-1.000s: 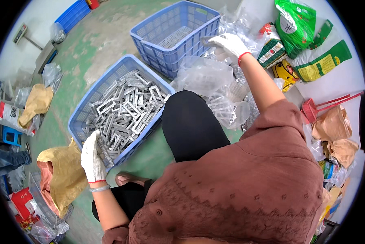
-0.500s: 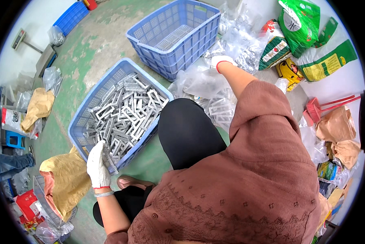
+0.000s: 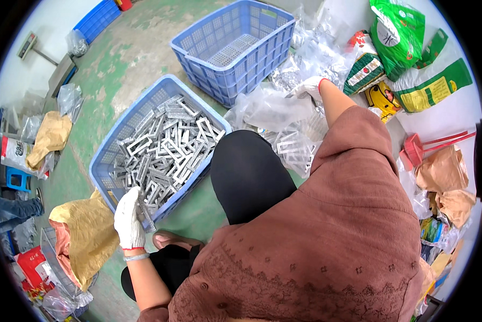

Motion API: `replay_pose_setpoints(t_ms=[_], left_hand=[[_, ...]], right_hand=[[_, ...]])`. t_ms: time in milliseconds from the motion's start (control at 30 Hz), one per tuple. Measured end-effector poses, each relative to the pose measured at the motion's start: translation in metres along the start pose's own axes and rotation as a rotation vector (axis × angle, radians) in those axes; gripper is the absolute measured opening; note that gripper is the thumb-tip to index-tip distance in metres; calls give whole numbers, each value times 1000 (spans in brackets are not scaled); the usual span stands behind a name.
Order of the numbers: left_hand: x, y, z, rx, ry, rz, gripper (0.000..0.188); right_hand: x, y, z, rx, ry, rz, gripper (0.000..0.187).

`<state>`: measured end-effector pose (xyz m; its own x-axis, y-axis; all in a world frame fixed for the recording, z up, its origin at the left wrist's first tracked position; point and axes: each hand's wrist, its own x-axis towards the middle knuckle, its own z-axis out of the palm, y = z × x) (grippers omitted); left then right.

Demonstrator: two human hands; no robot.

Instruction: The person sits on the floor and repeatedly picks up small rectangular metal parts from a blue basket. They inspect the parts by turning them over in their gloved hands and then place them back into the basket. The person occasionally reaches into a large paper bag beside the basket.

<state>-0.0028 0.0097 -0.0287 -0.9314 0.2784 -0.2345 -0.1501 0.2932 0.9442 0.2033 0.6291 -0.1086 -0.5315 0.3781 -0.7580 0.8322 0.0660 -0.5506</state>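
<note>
Spreading across the room, a worn green floor (image 3: 112, 75) is carrying two blue plastic baskets, and a person in a brown top (image 3: 305, 252) is facing them, one black-clad knee (image 3: 252, 177) showing just beside the nearer one. The farther basket (image 3: 257, 61) is standing upright, its slotted bottom showing, while the nearer basket (image 3: 136, 115) is holding a jumbled heap of grey metal frames (image 3: 168, 147). Right of the baskets, clear plastic bags (image 3: 273, 112) are sprawling in a loose pile, and a tan sack (image 3: 93, 236) is slumping near the nearer basket's left corner. The right hand (image 3: 309, 86), in a white glove, is resting among the clear plastic; its fingers are partly hiding there, so I cannot tell whether they are gripping anything. The left hand (image 3: 129, 217), also white-gloved, is poising itself at the nearer basket's rim, its fingers gripping one grey frame (image 3: 147, 217) that is slanting over the rim in this view. Around the left wrist, a pale bracelet (image 3: 137, 257) is showing.
</note>
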Motion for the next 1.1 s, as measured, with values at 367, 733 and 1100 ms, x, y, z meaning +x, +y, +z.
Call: replay_pose_setpoints(t_ms=[367, 733, 1100], left_hand=[[6, 3, 9, 9, -63, -22, 31], [10, -6, 1, -22, -112, -92, 28], [5, -3, -2, -31, -130, -21, 29]], right_hand=[[47, 7, -14, -1315, 258, -101, 35], [-65, -56, -8, -847, 772, 94, 43], [-51, -98, 38, -1101, 870, 60, 41]])
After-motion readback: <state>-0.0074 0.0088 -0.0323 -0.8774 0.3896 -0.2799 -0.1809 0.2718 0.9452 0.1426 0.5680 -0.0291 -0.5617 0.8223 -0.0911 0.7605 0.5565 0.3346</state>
